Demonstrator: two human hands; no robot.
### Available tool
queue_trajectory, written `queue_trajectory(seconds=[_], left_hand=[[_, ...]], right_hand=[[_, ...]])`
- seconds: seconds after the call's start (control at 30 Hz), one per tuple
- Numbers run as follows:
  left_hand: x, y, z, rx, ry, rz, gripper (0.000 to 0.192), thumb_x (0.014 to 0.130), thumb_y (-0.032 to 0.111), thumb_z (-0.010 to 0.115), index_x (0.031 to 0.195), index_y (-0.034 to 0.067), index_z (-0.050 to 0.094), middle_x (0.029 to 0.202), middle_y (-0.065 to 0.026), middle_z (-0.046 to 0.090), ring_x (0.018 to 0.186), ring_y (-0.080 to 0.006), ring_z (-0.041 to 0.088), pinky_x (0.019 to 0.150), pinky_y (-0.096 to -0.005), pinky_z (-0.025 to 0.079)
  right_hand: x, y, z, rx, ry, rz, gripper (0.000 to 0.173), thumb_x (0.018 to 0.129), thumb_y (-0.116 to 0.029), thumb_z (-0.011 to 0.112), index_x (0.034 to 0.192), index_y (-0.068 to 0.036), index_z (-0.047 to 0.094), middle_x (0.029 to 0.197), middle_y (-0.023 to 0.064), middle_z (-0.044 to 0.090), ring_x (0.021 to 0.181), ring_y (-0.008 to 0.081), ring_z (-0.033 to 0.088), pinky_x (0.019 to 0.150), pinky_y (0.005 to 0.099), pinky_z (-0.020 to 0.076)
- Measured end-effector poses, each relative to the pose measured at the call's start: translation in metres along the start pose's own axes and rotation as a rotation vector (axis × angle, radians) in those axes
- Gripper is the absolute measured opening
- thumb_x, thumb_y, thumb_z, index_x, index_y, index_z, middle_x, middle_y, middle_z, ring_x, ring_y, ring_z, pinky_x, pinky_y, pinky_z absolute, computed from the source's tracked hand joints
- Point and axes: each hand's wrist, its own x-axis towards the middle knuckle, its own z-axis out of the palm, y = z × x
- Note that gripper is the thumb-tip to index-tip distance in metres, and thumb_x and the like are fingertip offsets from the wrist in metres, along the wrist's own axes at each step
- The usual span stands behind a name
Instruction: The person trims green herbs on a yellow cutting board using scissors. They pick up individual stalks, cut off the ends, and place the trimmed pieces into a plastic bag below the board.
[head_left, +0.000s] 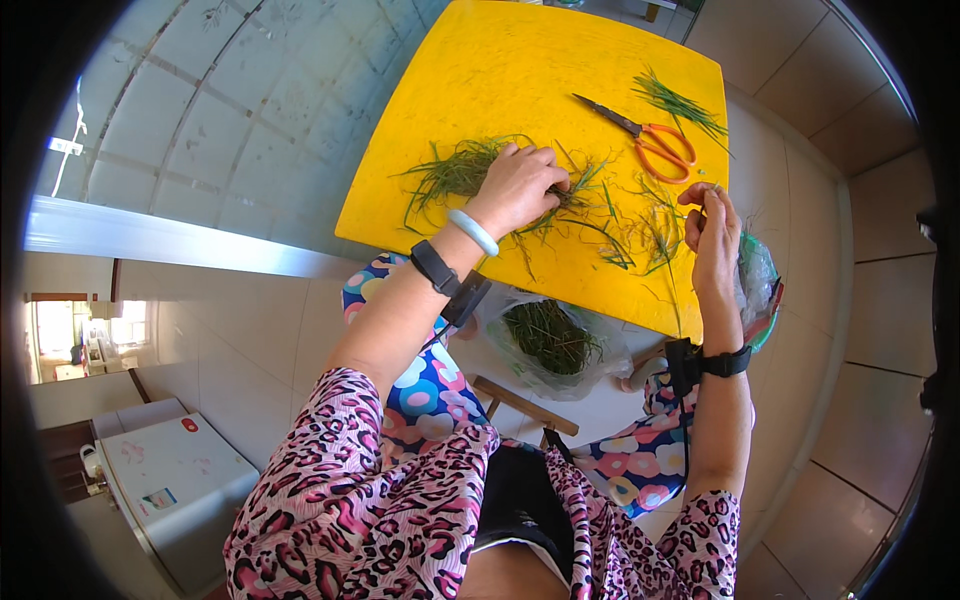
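Note:
A tangled pile of thin, grass-like green stems (454, 174) lies on a yellow tabletop (525, 67). My left hand (525, 184) is over the pile's right part, its fingers curled around some stems. At the table's right edge is my right hand (712, 225), raised with thumb and fingers drawn together. Whether a thin stem is pinched there is too small to tell. Loose stems and dry, pale bits (649, 229) are scattered between the hands. Orange-handled scissors (637, 131) lie beyond them, blades pointing to the far left. A neater bunch of green stems (679, 101) rests at the far right.
Below the table's near edge, a clear plastic bag (611, 367) holds more green stems (551, 337). Another plastic bag (756, 270) hangs or stands beside the right edge. A tiled wall (195, 112) borders the left. A wooden bar (525, 405) sits between my knees.

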Motion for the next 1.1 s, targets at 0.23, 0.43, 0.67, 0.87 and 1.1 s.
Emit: queue_trajectory(seconds=[0.23,0.43,0.67,0.87,1.1], left_hand=[[0.010,0.009,-0.008,-0.225,0.130,-0.069,0.007,0.088,0.019,0.073,0.092,0.013,0.073,0.087,-0.0031,0.070,0.090,-0.0232,0.066,0.090,-0.0388,0.041],[0.013,0.014,-0.011,-0.358,0.168,-0.080,0.009,0.090,0.020,0.071,0.091,0.012,0.072,0.083,-0.0027,0.072,0.082,-0.0233,0.067,0.091,-0.0384,0.041],[0.013,0.023,-0.012,-0.303,0.181,-0.001,0.007,0.088,0.018,0.071,0.089,0.011,0.071,0.082,-0.0024,0.073,0.082,-0.0228,0.068,0.092,-0.0391,0.041],[0.000,0.002,-0.001,0.019,0.193,-0.040,0.007,0.088,0.014,0.071,0.095,0.013,0.071,0.091,-0.0033,0.073,0.092,-0.0246,0.067,0.098,-0.0415,0.041],[0.022,0.039,-0.009,-0.404,0.322,0.055,0.013,0.094,0.018,0.070,0.105,0.012,0.073,0.099,-0.0020,0.074,0.098,-0.0238,0.066,0.099,-0.0404,0.040]], right_hand=[[0.004,0.025,0.021,-0.211,-0.115,-0.067,0.016,0.102,-0.018,0.066,0.102,-0.003,0.069,0.076,-0.0071,0.054,0.066,0.0008,0.041,0.055,0.0212,0.0298],[-0.008,0.015,0.043,-0.242,-0.162,0.212,0.025,0.098,-0.025,0.074,0.104,-0.001,0.074,0.072,-0.0095,0.052,0.064,-0.0004,0.041,0.055,0.0216,0.0315],[-0.006,0.015,0.046,0.045,-0.002,0.193,0.018,0.099,-0.023,0.075,0.106,-0.007,0.077,0.072,-0.0134,0.053,0.061,-0.0022,0.034,0.053,0.0197,0.0238],[0.007,0.001,0.013,-0.236,0.041,-0.097,0.020,0.101,-0.018,0.073,0.108,0.000,0.075,0.078,-0.0075,0.062,0.068,-0.0008,0.050,0.060,0.0174,0.0369],[-0.008,0.014,0.032,-0.328,-0.019,-0.191,0.017,0.098,-0.016,0.075,0.102,0.001,0.074,0.071,-0.0091,0.053,0.066,0.0007,0.041,0.056,0.0219,0.0328]])
